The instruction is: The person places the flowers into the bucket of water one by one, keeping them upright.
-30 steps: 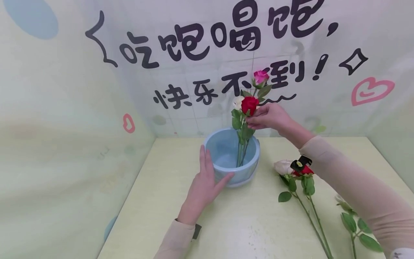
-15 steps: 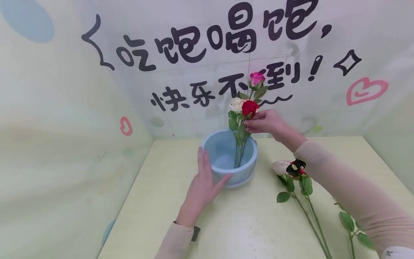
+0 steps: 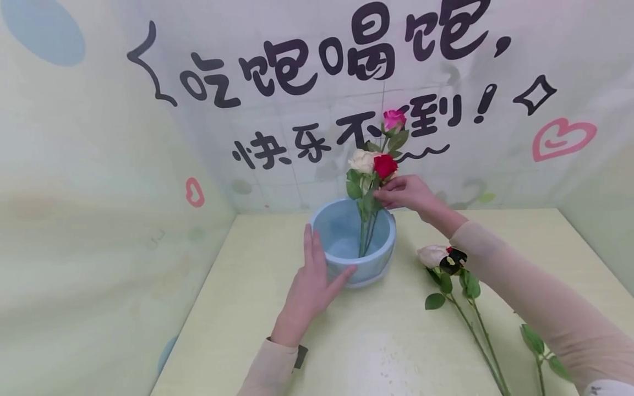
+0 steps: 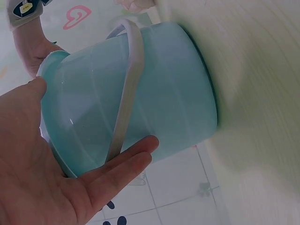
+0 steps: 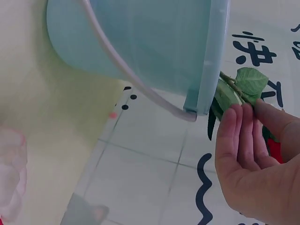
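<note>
A light blue bucket [image 3: 342, 236] with a pale handle [image 4: 129, 84] stands on the table. My left hand [image 3: 308, 286] rests against its near left side, fingers straight along the wall and thumb at the front rim. Above the rim, my right hand [image 3: 408, 193] pinches the stem of a red rose [image 3: 384, 165] between thumb and fingertips, among green leaves [image 5: 251, 82]. A white rose [image 3: 363, 161] stands just left of it, and a pink rose [image 3: 394, 120] rises higher behind. Their stems reach down inside the bucket.
Right of the bucket, another white rose [image 3: 432, 256] lies on the table beside a red one mostly hidden by the right wrist. A further leafy stem [image 3: 540, 352] lies at the front right, partly under the sleeve. A printed backdrop [image 3: 297, 192] closes off the back.
My right hand has come down a little along the red rose's stem side, nearer the bucket rim. More of the upright white rose shows now. The left hand keeps its place on the bucket.
</note>
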Available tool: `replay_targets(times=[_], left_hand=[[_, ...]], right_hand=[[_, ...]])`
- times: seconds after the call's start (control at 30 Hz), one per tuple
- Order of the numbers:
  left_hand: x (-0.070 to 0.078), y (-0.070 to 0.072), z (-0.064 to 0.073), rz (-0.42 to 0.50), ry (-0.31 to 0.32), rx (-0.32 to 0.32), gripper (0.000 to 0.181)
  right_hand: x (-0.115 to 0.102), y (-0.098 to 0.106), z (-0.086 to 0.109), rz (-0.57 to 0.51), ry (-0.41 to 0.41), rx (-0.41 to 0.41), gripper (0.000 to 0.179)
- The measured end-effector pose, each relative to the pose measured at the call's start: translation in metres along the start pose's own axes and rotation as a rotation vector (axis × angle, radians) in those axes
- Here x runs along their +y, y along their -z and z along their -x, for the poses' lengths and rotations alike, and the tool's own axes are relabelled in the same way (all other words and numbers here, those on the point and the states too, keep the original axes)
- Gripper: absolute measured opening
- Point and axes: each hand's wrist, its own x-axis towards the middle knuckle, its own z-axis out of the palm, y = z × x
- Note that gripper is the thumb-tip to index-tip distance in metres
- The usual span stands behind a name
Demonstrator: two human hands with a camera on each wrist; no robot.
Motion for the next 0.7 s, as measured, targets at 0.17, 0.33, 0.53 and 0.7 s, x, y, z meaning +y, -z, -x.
replay_targets(times=[0.17,0.33,0.53,0.7], left_hand=[[0.002,0.0,0.003,0.022,0.014,-0.025,0.119],[0.003,0.002,0.006,-0.004,-0.009,-0.003,0.117],[0.003,0.007,0.002,-0.018,-0.016,0.012,0.117],[0.001,0.006,0.002,-0.001,-0.008,-0.002,0.118]], right_hand=[[0.005,0.009,0.014,0.075,-0.02,-0.069,0.036],[0.008,0.016,0.025,0.106,-0.039,-0.139,0.034],[0.005,0.023,0.035,0.133,-0.057,-0.195,0.034],[0.015,0.027,0.049,0.115,-0.057,-0.249,0.031]])
